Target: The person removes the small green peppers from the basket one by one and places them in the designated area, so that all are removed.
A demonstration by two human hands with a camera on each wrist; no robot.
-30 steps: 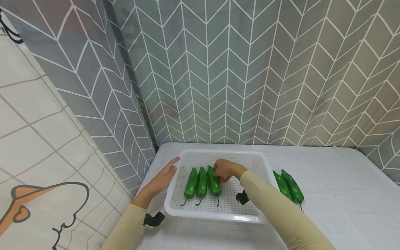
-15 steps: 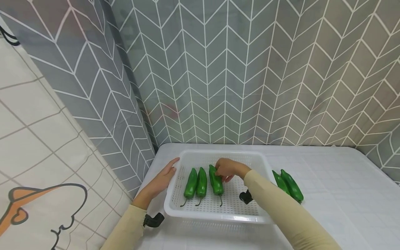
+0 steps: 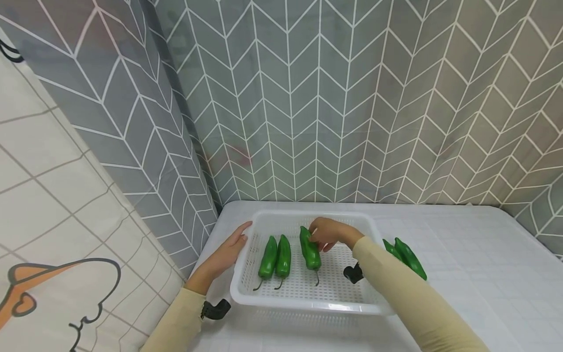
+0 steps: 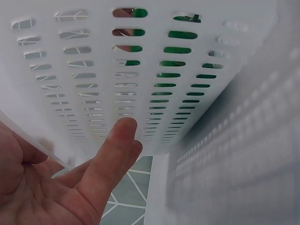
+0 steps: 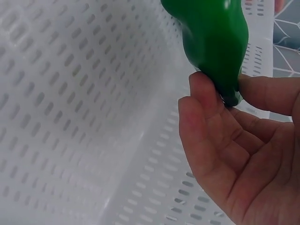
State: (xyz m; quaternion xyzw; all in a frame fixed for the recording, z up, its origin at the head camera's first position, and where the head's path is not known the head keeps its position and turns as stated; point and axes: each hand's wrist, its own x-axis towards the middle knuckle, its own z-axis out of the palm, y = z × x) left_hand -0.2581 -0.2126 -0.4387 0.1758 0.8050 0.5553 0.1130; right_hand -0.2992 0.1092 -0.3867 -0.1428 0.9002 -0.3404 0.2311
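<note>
My right hand point(image 3: 327, 233) pinches a long green chili pepper point(image 3: 311, 254) over the white perforated basket point(image 3: 303, 305). In the right wrist view, thumb and fingertips close on the narrow tip of the pepper point(image 5: 215, 37); its curved stem points toward the basket's near side in the head view. Left of it, two more green chili peppers point(image 3: 268, 259) lie side by side in the basket, stems toward the near edge. My left hand point(image 3: 228, 252) holds the basket's left rim. In the left wrist view, straight fingers point(image 4: 110, 164) lie along the outer wall.
More green chili peppers point(image 3: 410, 259) lie on the white table point(image 3: 479, 274) right of the basket, partly behind the right sleeve point(image 3: 404, 293). A grey patterned curtain point(image 3: 330, 122) stands behind the table. A black wrist camera point(image 3: 215, 309) sits at the left wrist.
My right hand has moved right with the pepper in its fingers, and a gap has opened between it and the other two in the basket. The left hand has stayed at the rim.
</note>
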